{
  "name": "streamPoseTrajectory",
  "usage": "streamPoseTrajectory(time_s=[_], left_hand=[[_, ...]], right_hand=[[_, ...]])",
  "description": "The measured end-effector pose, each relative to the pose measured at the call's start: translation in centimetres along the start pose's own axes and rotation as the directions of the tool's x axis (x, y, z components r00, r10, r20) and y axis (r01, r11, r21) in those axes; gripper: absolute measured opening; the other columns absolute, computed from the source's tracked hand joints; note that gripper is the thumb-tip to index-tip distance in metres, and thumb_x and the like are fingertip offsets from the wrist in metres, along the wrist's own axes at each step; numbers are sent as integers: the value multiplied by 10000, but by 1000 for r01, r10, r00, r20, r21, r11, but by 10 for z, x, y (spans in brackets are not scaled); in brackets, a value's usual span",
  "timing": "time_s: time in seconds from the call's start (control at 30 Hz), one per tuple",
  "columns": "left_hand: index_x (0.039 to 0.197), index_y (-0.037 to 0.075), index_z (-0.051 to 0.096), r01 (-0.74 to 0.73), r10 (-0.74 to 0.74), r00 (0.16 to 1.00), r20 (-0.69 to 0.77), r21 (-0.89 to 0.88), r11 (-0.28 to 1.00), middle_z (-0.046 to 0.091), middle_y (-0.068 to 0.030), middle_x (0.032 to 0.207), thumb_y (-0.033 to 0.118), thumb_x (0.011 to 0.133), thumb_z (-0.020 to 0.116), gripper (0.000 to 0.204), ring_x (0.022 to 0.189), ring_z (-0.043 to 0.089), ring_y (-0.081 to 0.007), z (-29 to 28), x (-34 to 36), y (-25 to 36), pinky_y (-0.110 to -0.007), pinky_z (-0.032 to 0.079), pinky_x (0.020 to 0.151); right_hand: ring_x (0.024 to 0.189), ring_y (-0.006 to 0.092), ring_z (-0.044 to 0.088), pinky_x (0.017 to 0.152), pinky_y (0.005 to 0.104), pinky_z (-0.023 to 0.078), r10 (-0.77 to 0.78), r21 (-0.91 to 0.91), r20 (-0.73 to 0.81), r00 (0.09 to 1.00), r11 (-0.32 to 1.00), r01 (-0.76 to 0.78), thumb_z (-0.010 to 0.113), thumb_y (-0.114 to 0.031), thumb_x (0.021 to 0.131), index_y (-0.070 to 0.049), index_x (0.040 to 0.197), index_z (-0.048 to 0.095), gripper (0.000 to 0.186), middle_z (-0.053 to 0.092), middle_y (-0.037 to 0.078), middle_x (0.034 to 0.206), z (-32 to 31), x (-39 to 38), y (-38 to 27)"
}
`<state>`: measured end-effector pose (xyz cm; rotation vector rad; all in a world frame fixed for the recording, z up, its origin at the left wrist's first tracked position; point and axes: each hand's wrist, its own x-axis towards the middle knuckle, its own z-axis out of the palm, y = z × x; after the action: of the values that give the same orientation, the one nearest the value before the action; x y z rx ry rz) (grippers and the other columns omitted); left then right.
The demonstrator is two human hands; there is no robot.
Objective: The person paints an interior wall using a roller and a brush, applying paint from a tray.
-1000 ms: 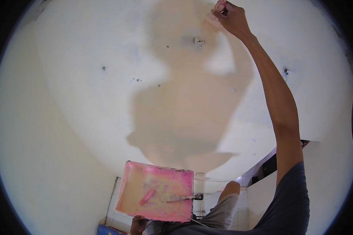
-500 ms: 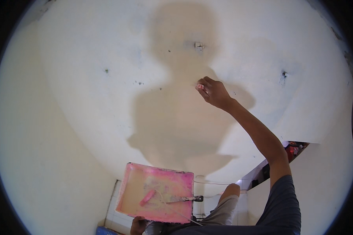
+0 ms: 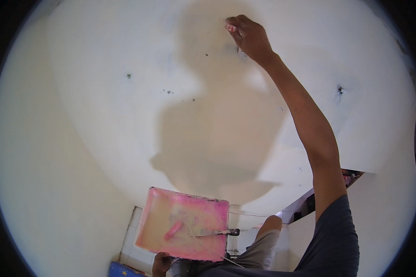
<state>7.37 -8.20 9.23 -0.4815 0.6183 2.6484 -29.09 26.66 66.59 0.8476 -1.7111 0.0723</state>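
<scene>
My right hand [image 3: 252, 39] is raised high against the white wall [image 3: 97, 111], its fingers closed around a small pink-and-white lump [image 3: 231, 28] whose kind I cannot make out. Down low, my left hand [image 3: 161, 263] grips the near left edge of a pink-stained paint tray [image 3: 196, 253]. Inside the tray lie a small pink paint roller [image 3: 174, 230] with a thin wire frame and a putty knife [image 3: 233, 232], its black handle over the right rim.
My shadow falls on the wall. Holes and chips mark it, including a rough hole [image 3: 340, 90] at right. Below right is an opening [image 3: 351, 176] with objects behind it. A blue starred item [image 3: 125, 270] lies at the lower left, beside pale floor tiles [image 3: 131, 235].
My right hand has moved up the wall with the small lump, past the upper hole, and the arm is straighter. The tray stays almost where it was in my left hand.
</scene>
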Motion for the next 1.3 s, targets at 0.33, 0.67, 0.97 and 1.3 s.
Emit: streamPoseTrajectory(time_s=[0.33, 0.67, 0.97, 1.3], left_hand=[[1203, -57, 446, -5, 5, 1000, 19, -19, 1000, 547, -167, 1167, 77, 694, 548, 536, 1082, 531, -309, -17, 8, -5, -485, 420, 950], [1190, -43, 458, -16, 17, 999, 30, -21, 1000, 553, -153, 1157, 81, 704, 552, 510, 1068, 541, -300, -23, 11, -8, -460, 440, 936], [1197, -45, 456, 18, -16, 1000, 26, -58, 998, 555, -170, 1157, 88, 718, 558, 507, 1073, 536, -323, -36, 15, -11, -493, 437, 935], [1207, -32, 455, -1, 4, 997, 77, -38, 999, 552, -174, 1167, 106, 729, 572, 511, 1076, 539, -317, -42, 14, -10, -488, 436, 924]], right_hand=[[672, 260, 601, 620, 384, 506, -80, 129, 469, 879, 991, 21, 525, -138, 878, -47, 870, 550, 95, 573, 88, 813, 38, -110, -65], [693, 291, 598, 597, 349, 494, 48, 9, -18, 999, 999, -48, 560, -100, 866, -43, 915, 577, 77, 593, 92, 865, 5, -20, -20], [710, 200, 619, 599, 328, 519, 234, 233, 539, 809, 881, -411, 539, -58, 805, -71, 879, 519, 78, 558, 47, 800, 34, -155, -55], [712, 260, 600, 594, 339, 515, 110, 25, 177, 978, 993, -116, 585, -74, 799, -97, 878, 553, 88, 557, 51, 927, 20, -92, -45]])
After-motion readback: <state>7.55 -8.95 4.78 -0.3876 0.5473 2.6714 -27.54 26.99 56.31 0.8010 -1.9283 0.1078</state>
